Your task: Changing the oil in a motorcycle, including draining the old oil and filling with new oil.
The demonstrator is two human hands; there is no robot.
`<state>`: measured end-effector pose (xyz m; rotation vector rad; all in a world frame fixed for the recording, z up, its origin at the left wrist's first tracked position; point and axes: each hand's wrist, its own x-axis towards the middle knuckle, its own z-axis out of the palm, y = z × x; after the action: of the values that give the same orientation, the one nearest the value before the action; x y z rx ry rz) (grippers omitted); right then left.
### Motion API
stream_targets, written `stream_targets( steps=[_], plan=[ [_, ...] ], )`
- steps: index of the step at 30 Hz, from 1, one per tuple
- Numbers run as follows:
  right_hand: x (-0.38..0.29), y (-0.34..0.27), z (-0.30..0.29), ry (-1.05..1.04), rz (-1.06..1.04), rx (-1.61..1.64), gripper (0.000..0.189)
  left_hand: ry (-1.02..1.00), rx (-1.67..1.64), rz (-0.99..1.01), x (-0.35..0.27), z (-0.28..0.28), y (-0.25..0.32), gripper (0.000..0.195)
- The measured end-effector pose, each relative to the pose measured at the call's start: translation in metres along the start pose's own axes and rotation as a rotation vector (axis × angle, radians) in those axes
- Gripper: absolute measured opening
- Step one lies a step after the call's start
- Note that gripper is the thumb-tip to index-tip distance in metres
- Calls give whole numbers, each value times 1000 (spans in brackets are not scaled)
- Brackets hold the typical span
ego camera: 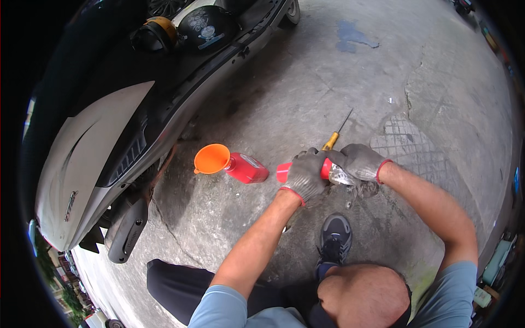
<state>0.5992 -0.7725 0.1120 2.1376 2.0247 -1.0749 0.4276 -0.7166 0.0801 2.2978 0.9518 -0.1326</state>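
My left hand (307, 174), in a grey coated work glove with a red cuff, is wrapped around a red plastic container (283, 173) lying sideways. My right hand (363, 162), gloved alike, grips crumpled silvery material (339, 175) at the container's right end. Below that hand is a dark crumpled rag or bag (365, 190); its kind is unclear. Just beyond my hands a screwdriver (331, 140) with a yellow handle lies on the concrete. To the left stands a red plastic bottle (249, 168) with a label, an orange funnel (211, 158) at its neck.
A scooter (104, 135) stands along the left, its exhaust muffler (128, 233) low near the ground. A black helmet (209, 28) and an orange-and-black helmet (158, 33) rest on it. My shoe (335, 238) is planted below my hands on the cracked concrete floor (295, 94).
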Motion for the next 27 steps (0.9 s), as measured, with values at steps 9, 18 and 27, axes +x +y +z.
stream_targets(
  steps=[9,18,27],
  plan=[
    [-5,-18,6,-43,377,556,52,49,31,-10,-1,9,0,54],
    [-1,-2,23,-203,344,914,50,-9,119,80,-3,15,3,54],
    [-10,-14,15,-19,94,535,60,29,66,85,-12,7,-3,53]
  ],
)
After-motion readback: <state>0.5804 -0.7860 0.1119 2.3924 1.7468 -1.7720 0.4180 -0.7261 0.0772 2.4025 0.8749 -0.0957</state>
